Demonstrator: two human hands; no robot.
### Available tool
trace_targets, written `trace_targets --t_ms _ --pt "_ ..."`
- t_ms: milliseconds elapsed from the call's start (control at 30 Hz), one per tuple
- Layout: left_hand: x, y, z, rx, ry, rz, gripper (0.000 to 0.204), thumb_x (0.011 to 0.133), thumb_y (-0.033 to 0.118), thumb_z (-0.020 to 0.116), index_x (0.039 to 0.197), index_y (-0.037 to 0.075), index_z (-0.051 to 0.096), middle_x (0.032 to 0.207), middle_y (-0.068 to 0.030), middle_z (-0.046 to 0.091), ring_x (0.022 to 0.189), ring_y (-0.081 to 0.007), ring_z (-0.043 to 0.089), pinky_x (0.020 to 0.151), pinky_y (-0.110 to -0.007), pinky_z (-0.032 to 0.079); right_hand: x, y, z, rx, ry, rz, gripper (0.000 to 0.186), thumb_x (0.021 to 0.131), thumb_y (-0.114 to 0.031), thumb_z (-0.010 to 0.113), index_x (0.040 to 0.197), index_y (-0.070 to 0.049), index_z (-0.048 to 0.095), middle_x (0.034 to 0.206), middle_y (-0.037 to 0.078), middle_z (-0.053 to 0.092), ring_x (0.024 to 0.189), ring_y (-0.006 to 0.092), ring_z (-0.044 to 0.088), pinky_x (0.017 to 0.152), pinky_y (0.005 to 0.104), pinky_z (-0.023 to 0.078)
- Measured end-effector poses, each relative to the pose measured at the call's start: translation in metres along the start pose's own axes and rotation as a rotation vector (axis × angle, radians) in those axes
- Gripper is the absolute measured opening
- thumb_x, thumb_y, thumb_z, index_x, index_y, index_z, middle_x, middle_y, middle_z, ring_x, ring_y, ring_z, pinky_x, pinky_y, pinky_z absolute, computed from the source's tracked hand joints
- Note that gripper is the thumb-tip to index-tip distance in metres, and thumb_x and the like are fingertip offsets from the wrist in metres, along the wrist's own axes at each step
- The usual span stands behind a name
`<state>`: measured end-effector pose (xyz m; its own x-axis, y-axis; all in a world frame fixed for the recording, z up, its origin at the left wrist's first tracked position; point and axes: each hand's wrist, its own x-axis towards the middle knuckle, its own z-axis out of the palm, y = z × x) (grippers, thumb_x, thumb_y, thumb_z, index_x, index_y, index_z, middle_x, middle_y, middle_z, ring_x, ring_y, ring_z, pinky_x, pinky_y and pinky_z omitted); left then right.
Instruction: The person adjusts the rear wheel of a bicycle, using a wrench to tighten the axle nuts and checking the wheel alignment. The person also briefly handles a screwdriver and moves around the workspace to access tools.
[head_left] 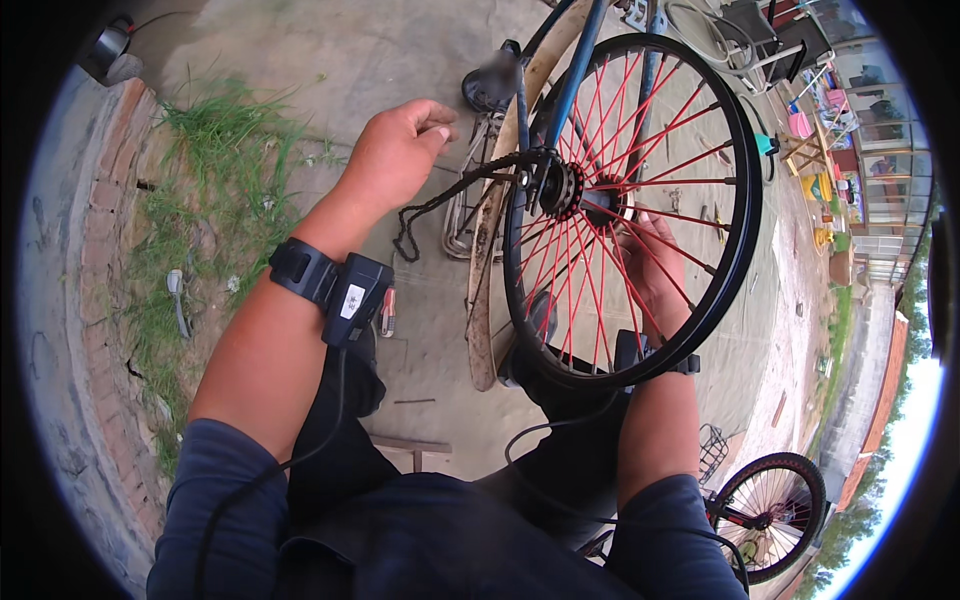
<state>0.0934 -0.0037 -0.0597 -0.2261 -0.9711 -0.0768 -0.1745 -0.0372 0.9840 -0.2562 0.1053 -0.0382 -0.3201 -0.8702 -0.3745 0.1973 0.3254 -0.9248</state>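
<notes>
A bicycle wheel (pixel 742 250) with red spokes and a black tyre stands upright before me, beside a blue frame tube (pixel 575 80). The sprocket (pixel 562 190) sits on the left of its hub. From there a dark chain (pixel 440 195) runs out to the left and dangles. My left hand (pixel 405 150) hovers just above the chain, apart from it, fingers loosely bent and nothing visible in them. Behind the spokes, my right hand (pixel 655 265) grips the wheel near the hub; spokes partly cover its fingers. A dirty, pale mudguard (pixel 484 300) runs along the wheel's left side.
A red-handled tool (pixel 387 312) lies on the concrete by my left leg. Grass (pixel 225 150) and a brick edging (pixel 110 200) run along the left. Another bicycle's wheel (pixel 770 518) is at lower right. A folding chair (pixel 795 45) stands far right. Cables trail from both wrist devices.
</notes>
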Motion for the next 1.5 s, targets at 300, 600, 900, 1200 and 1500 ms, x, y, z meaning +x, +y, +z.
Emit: trace_targets --t_ms 300,600,900,1200,1500 --pt "-0.01 0.01 -0.017 -0.035 0.046 -0.014 0.03 0.1 0.012 0.055 0.126 -0.001 0.063 0.111 -0.0116 0.073 0.095 -0.0159 0.069 0.081 -0.031 0.052 0.007 -0.001 -0.009 -0.154 -0.033 0.001 0.026 0.105 -0.016 0.053 0.128 -0.004 0.059 0.101 0.009 0.065 0.085 0.0177 0.064 0.072 0.0307 0.054" --pt "-0.019 0.018 -0.038 -0.095 0.182 0.056 0.031 0.094 0.01 0.053 0.118 -0.003 0.066 0.102 -0.0159 0.076 0.089 -0.0219 0.072 0.083 -0.035 0.056 0.003 0.005 -0.011 0.074 -0.093 -0.04 0.025 0.107 -0.019 0.053 0.127 -0.003 0.056 0.097 0.005 0.067 0.076 0.0133 0.062 0.074 0.0292 0.053" --pt "-0.021 0.015 -0.051 -0.121 0.22 0.04 0.031 0.094 0.012 0.053 0.118 -0.004 0.066 0.102 -0.016 0.076 0.089 -0.0223 0.073 0.082 -0.035 0.056 0.008 0.006 -0.009 0.033 -0.027 -0.05 0.023 0.107 -0.021 0.054 0.122 -0.005 0.058 0.091 0.003 0.066 0.071 0.0114 0.06 0.069 0.0267 0.053" --pt "-0.024 0.016 -0.063 -0.12 0.191 -0.005 0.029 0.1 0.011 0.055 0.123 -0.001 0.065 0.109 -0.0124 0.074 0.091 -0.0159 0.069 0.078 -0.03 0.052 0.007 0.005 -0.014 0.095 -0.083 -0.035 0.024 0.107 -0.013 0.047 0.127 -0.003 0.055 0.09 0.004 0.065 0.072 0.0133 0.06 0.076 0.0303 0.056" --pt "-0.027 0.015 -0.064 -0.128 0.197 -0.004 0.028 0.101 0.012 0.054 0.123 -0.001 0.065 0.108 -0.0116 0.074 0.091 -0.0152 0.069 0.077 -0.03 0.052 0.003 0.003 -0.003 0.112 -0.041 -0.02 0.03 0.103 -0.007 0.043 0.132 -0.001 0.051 0.128 0.016 0.064 0.108 0.0251 0.068 0.094 0.0376 0.059"
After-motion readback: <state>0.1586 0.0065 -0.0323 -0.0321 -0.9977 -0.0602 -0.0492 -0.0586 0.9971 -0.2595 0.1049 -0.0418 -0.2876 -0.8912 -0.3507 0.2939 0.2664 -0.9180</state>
